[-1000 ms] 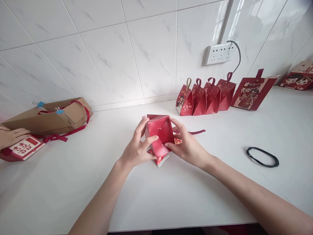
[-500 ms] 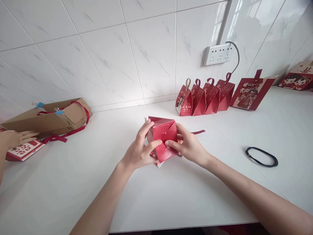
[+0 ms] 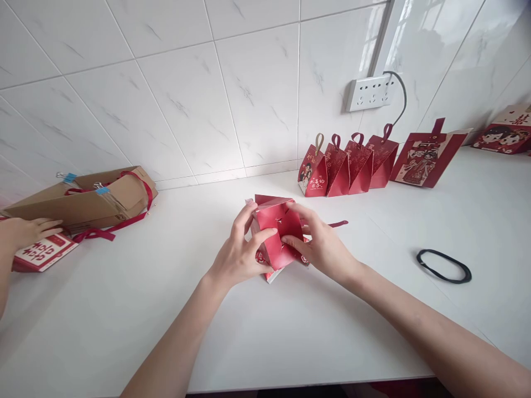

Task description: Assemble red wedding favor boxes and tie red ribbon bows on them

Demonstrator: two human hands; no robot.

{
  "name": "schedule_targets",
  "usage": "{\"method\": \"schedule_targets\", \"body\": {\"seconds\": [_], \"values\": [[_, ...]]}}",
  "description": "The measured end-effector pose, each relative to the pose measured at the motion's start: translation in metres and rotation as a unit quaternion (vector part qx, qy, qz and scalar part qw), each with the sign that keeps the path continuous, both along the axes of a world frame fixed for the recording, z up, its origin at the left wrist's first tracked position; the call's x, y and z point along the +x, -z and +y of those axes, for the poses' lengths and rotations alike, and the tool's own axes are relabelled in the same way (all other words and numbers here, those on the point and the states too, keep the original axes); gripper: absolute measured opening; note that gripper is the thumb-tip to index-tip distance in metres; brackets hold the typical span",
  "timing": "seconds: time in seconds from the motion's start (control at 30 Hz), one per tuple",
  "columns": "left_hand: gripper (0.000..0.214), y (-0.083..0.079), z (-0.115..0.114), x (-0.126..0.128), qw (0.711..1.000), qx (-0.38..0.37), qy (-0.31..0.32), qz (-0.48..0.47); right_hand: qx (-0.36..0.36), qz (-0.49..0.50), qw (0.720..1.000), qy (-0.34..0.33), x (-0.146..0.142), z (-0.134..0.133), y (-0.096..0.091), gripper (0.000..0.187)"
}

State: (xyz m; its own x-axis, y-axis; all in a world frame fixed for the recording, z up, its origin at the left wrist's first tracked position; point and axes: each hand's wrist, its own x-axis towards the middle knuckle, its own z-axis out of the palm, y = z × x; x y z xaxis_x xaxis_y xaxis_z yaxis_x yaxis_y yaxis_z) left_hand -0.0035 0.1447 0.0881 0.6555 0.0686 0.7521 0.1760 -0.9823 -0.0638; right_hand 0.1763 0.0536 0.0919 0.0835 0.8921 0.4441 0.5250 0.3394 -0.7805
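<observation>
Between my hands is a red paper gift box (image 3: 271, 249), its folded flaps facing me and a dark gap between them in the middle. My left hand (image 3: 238, 243) grips its left side, thumb on a flap and fingers around the edge. My right hand (image 3: 313, 235) holds the right side, with the thumb pressed at the gap and the index finger along the upper edge. Beneath the box lies printed red and white card, mostly hidden. A dark red strap (image 3: 338, 224) sticks out behind my right hand.
Several finished red gift boxes (image 3: 338, 168) stand along the wall, beside a larger red box (image 3: 427, 160). A black elastic loop (image 3: 443, 279) lies at right. At left, another person's hand (image 3: 31, 235) touches a red-and-white box (image 3: 45, 251) near a cardboard box (image 3: 95, 204) with red ribbon.
The flaps of the box have parted, and a gap shows in its middle. My right index finger has come round onto the upper edge. The other person's hand has shifted slightly left.
</observation>
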Motion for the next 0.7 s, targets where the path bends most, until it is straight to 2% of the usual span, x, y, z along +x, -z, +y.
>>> {"method": "schedule_targets", "body": {"seconds": [0.17,0.33,0.37,0.43,0.53,0.6,0.7], "values": [[0.068,0.0,0.001,-0.003,1.0,-0.018,0.016,-0.002,-0.023,-0.034,0.999,0.005,-0.003,-0.002,-0.006,0.029],[0.072,-0.004,-0.005,0.0,0.995,-0.071,0.06,-0.033,-0.023,-0.044,0.998,0.036,-0.005,-0.002,-0.005,0.036],[0.07,-0.004,-0.007,0.002,0.994,-0.076,0.049,-0.055,-0.019,-0.062,0.997,0.042,-0.006,-0.003,-0.003,0.037],[0.06,-0.004,-0.013,0.007,0.994,-0.07,-0.016,-0.088,0.001,-0.12,0.991,0.054,-0.011,-0.003,0.002,0.036],[0.05,-0.004,-0.02,0.012,0.989,-0.036,-0.099,-0.104,0.062,-0.211,0.972,0.082,-0.018,-0.004,0.009,0.032],[0.046,-0.005,-0.023,0.013,0.988,-0.024,-0.106,-0.107,0.098,-0.236,0.962,0.094,-0.021,-0.005,0.011,0.028],[0.043,-0.007,-0.023,0.012,0.988,-0.033,-0.097,-0.114,0.119,-0.225,0.963,0.093,-0.021,-0.006,0.011,0.027]]}}
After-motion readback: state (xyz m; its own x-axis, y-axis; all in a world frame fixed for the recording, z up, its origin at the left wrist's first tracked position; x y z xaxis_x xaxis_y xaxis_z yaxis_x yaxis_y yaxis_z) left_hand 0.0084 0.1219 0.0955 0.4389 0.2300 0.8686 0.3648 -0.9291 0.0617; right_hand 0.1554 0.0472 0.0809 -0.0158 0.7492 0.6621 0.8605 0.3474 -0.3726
